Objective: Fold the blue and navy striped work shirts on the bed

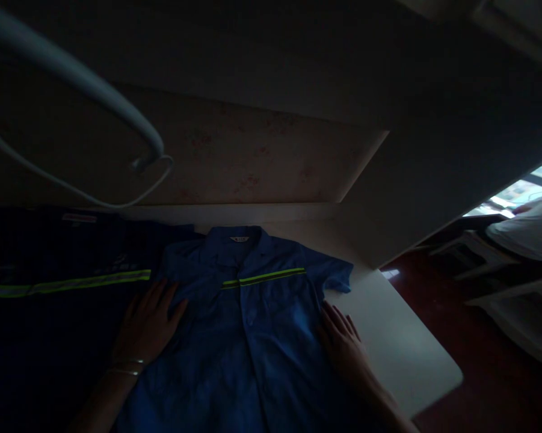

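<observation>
A blue short-sleeved work shirt (252, 319) with a yellow-green reflective chest stripe lies face up and buttoned on a white table (401, 337), collar pointing away from me. My left hand (148, 325) lies flat on the shirt's left side near the sleeve, fingers spread, with bangles at the wrist. Fingers stretched out, my right hand (343, 340) rests flat along the shirt's right edge, just below the right sleeve.
A darker blue garment (58, 288) with the same reflective stripe lies to the left, partly under the shirt. A pale curved tube and cable (117, 114) hang at the upper left. A wall rises behind the table. Red-brown floor and white furniture show at the right.
</observation>
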A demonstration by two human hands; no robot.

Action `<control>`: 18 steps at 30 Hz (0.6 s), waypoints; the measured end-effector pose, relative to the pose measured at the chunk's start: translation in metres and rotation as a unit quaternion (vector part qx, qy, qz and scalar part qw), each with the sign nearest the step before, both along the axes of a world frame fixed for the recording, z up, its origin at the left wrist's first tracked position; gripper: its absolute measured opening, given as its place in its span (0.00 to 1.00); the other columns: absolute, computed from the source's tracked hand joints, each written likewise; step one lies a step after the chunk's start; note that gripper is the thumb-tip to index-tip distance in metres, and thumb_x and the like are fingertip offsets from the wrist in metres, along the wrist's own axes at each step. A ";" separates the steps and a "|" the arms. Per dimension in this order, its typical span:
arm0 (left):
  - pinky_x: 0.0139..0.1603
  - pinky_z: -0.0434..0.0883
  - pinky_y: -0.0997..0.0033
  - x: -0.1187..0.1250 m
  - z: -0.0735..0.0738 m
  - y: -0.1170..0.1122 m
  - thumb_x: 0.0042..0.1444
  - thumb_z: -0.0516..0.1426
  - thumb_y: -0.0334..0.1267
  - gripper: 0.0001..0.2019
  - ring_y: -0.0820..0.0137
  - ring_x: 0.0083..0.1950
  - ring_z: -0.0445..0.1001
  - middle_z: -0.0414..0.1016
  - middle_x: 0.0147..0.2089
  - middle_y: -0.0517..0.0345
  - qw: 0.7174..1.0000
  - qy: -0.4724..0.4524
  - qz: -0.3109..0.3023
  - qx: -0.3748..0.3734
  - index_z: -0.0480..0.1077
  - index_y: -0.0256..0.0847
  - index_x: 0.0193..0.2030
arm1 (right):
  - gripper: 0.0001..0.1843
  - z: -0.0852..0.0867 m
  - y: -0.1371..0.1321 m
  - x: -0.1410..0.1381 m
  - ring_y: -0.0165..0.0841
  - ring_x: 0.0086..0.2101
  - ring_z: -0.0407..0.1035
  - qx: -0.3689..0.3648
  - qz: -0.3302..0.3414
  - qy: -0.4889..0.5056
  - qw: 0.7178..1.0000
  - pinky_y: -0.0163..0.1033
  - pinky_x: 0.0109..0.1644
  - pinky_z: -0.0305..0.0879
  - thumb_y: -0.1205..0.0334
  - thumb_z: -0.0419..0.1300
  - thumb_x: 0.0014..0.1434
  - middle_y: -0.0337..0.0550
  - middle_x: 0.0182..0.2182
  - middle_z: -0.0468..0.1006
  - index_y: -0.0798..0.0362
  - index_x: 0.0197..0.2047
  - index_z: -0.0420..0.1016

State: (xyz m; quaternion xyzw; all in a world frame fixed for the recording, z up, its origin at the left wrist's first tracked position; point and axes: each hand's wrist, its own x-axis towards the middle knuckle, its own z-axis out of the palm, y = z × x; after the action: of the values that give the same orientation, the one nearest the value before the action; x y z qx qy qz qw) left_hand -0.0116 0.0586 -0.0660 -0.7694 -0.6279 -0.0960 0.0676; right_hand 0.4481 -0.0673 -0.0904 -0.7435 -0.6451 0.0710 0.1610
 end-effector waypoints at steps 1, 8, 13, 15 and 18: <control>0.67 0.56 0.42 0.000 0.000 0.000 0.63 0.43 0.57 0.32 0.51 0.68 0.61 0.64 0.68 0.42 1.000 0.002 0.000 -0.001 0.67 0.38 0.63 | 0.30 -0.004 -0.015 -0.004 0.47 0.66 0.53 -0.026 -0.004 -0.014 1.000 0.63 0.70 0.45 0.42 0.46 0.65 0.42 0.68 0.61 0.38 0.68 0.62; 0.67 0.57 0.44 0.000 0.000 0.003 0.63 0.40 0.58 0.34 0.51 0.68 0.60 0.63 0.68 0.40 1.000 0.015 -0.005 -0.003 0.67 0.36 0.63 | 0.33 0.024 0.003 0.009 0.47 0.67 0.53 -0.055 -0.066 -0.011 0.996 0.63 0.70 0.45 0.40 0.43 0.66 0.49 0.67 0.62 0.48 0.65 0.66; 0.67 0.56 0.43 -0.001 -0.003 0.002 0.63 0.41 0.58 0.33 0.51 0.69 0.59 0.63 0.69 0.42 1.000 0.009 -0.004 -0.004 0.66 0.38 0.64 | 0.31 0.055 0.106 0.043 0.42 0.59 0.65 0.023 -0.136 -0.003 0.990 0.47 0.63 0.62 0.48 0.37 0.69 0.53 0.61 0.70 0.54 0.63 0.68; 0.68 0.55 0.43 -0.002 -0.004 0.002 0.63 0.43 0.57 0.32 0.52 0.69 0.59 0.62 0.69 0.43 1.000 0.003 -0.001 -0.007 0.65 0.39 0.64 | 0.29 0.054 0.140 0.057 0.42 0.58 0.66 -0.053 -0.107 -0.023 0.993 0.48 0.62 0.62 0.51 0.40 0.69 0.55 0.60 0.71 0.55 0.62 0.69; 0.68 0.55 0.44 -0.001 -0.002 0.002 0.63 0.44 0.57 0.31 0.54 0.69 0.60 0.63 0.69 0.45 1.000 -0.003 0.005 -0.010 0.66 0.40 0.64 | 0.27 0.041 0.165 0.074 0.47 0.62 0.60 -0.129 -0.062 -0.041 0.989 0.62 0.63 0.55 0.53 0.43 0.68 0.56 0.63 0.67 0.52 0.64 0.65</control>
State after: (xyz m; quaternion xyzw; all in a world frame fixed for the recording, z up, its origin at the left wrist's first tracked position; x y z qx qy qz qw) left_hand -0.0130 0.0602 -0.0676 -0.7664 -0.6330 -0.0920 0.0582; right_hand 0.5223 0.0979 -0.0494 -0.7989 -0.5893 0.1128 0.0408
